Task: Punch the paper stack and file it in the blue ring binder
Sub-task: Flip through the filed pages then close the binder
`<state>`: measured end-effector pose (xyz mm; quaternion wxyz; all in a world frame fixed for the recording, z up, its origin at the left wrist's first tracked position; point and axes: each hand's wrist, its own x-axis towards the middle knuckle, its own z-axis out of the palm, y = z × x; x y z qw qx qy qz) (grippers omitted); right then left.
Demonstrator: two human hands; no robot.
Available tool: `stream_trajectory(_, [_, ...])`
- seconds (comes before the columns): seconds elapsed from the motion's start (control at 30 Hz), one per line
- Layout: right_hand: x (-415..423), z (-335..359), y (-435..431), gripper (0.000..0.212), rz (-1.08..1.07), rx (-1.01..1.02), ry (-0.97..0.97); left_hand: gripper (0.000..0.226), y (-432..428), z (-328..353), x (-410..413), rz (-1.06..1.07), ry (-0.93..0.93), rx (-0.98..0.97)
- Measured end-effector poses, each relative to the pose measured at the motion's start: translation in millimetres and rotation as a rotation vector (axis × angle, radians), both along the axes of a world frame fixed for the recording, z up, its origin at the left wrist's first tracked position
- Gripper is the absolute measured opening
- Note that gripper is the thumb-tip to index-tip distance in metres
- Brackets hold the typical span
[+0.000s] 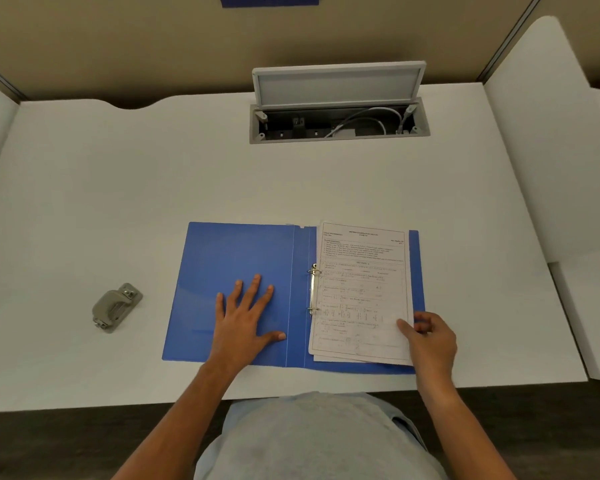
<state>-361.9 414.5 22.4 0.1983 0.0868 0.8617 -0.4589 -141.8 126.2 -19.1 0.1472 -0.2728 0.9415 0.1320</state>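
Binder (236,258), open flat on the desk (118,188), lies under both hands; its thin covers look light and floppy. Left hand (245,317) presses flat, fingers spread, on the left cover. Paper stack (361,292) sits on the right cover against the rings (313,289): limp, slippery sheets, best pinched at the free edge, where the right hand (430,336) grips the near corner. Punch (116,307) sits well left. Whether holes are threaded onto the rings cannot be made out.

torso: light grey short-sleeved top, heathered fabric | arms: bare from above the elbow down | left hand (245,322): no rings, no watch | right hand (430,341): no rings, no watch
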Motion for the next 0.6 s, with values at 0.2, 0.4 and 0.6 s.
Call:
stream_trajectory(0.2, [-4.4,9.7,-9.2,0.013,0.043,0.092,0.230,0.113,6.1,8.6,-6.4,0.033,-0.029,0.047])
stream_trajectory(0.4, [3.5,20.5,-19.9,0.004,0.074,0.125,0.349,0.127,-31.6,26.6,23.7,0.071,0.058,0.091])
stream_trajectory(0.6, [16.4,22.0,-26.1,0.012,0.040,0.243,0.442,0.135,-88.2,14.8,94.2,0.157,-0.023,0.143])
